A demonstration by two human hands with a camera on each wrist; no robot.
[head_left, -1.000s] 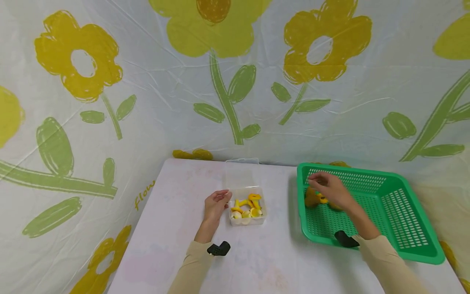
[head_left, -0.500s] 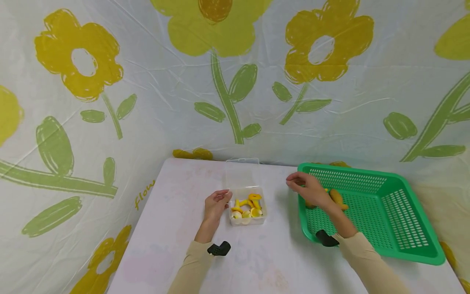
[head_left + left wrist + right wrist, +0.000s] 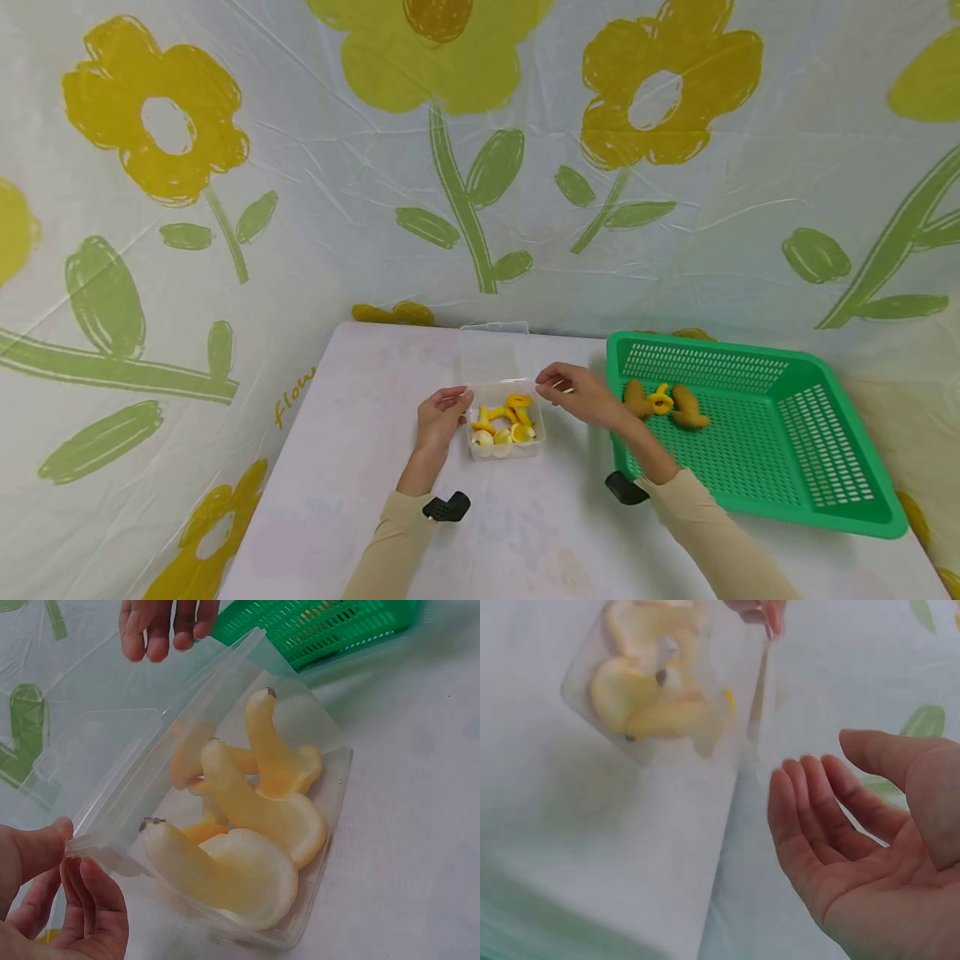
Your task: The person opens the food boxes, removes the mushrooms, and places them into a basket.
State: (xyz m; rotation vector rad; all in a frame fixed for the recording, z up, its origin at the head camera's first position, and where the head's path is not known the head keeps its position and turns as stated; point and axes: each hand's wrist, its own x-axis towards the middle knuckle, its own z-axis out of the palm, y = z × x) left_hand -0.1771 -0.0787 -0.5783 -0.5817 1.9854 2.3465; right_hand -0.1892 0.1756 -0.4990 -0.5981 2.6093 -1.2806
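You have one clear plastic box [image 3: 506, 452] before you on the table [image 3: 360, 467], its single lid [image 3: 495, 354] laid back at 12 o'clock from it. In the box you can count three pale pieces [image 3: 240, 881] with dark tips along the near side; behind them lie several brighter yellow pieces [image 3: 519, 402], overlapping too much for a sure count. Your left hand [image 3: 442, 421] is at 9 o'clock, thumb and fingers pinching the box's far left corner. Your right hand [image 3: 581, 397] is at 2 o'clock, thumb apart from the gently curved fingers, holding nothing; its fingertips are just beside the far right corner, and you cannot tell whether they touch. One green basket [image 3: 757, 450] sits at 3 o'clock, with three pieces toward its 10 o'clock corner: two brown pieces [image 3: 688, 408] and one looped yellow piece [image 3: 660, 401] between them. Your right forearm [image 3: 647, 446] crosses the basket's left wall, covering part of it, and your right hand lies between box and basket. At 12 o'clock, beyond the table, hangs a flower-printed cloth [image 3: 337, 208].
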